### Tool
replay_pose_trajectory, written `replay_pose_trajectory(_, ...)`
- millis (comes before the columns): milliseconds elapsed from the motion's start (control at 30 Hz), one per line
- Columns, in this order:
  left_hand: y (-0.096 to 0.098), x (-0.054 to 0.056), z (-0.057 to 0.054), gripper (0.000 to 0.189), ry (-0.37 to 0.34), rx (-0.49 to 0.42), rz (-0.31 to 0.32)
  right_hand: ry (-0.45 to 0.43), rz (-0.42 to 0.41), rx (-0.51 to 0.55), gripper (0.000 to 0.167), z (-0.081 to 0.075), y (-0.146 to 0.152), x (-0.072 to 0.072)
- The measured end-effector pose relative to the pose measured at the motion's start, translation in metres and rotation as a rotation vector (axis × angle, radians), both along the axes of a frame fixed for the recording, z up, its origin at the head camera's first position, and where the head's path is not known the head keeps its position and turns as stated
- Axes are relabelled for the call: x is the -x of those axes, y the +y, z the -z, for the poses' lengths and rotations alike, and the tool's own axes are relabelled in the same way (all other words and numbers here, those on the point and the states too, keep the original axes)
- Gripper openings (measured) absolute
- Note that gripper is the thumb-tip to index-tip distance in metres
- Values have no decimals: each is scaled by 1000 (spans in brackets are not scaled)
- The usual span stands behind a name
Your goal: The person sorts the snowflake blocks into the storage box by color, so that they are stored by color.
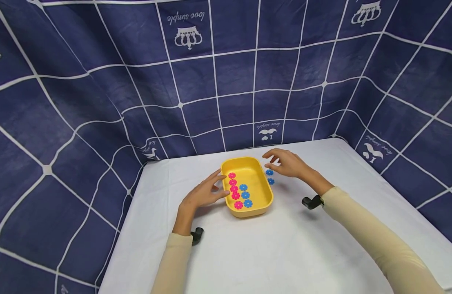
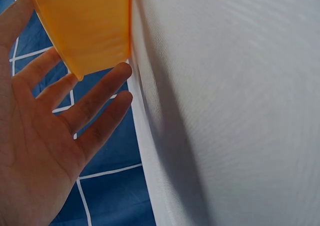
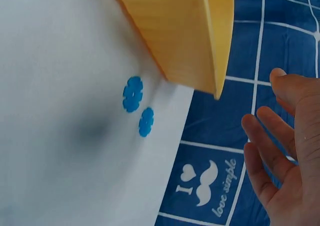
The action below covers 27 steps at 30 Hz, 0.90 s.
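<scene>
A yellow plastic tray [image 1: 257, 181] stands on the table. Inside it, a column of several pink flower-shaped discs [image 1: 234, 188] runs along the left side, beside three blue flower-shaped discs [image 1: 245, 195]. My left hand [image 1: 203, 194] is at the tray's left wall, fingers spread, thumb and fingertips at the rim; in the left wrist view no finger is curled round the tray wall [image 2: 90, 30]. My right hand [image 1: 287, 163] hovers off the tray's right far corner, fingers loosely bent, with nothing seen between them. Below it, two blue discs [image 3: 133, 94] lie on the table outside the tray.
A white cloth [image 1: 284, 249] covers the table. Dark blue curtains [image 1: 233, 73] with white grid lines hang behind and at both sides. Black camera mounts [image 1: 312, 202] are strapped to both wrists, over beige sleeves.
</scene>
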<state>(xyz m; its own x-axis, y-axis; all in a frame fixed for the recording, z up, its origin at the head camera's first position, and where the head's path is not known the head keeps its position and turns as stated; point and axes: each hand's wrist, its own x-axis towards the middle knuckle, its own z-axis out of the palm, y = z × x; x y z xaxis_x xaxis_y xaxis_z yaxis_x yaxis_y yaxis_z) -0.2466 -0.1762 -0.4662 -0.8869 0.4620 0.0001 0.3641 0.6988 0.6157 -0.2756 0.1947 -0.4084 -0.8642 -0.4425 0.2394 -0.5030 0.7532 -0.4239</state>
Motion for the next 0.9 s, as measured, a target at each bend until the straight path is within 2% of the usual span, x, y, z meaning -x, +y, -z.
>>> replay_pose_trajectory(300,1,2,1,80,-7,1,1,-21,99,35,40,-1,26,0)
replay_pose_trajectory(567,0,1,0,76,-8,-7,-4,-16,108,48,38,3,38,2)
replay_pose_trajectory(900,1,0,1,78,-15,-3,-15,-46,109,42,40,12,36,0)
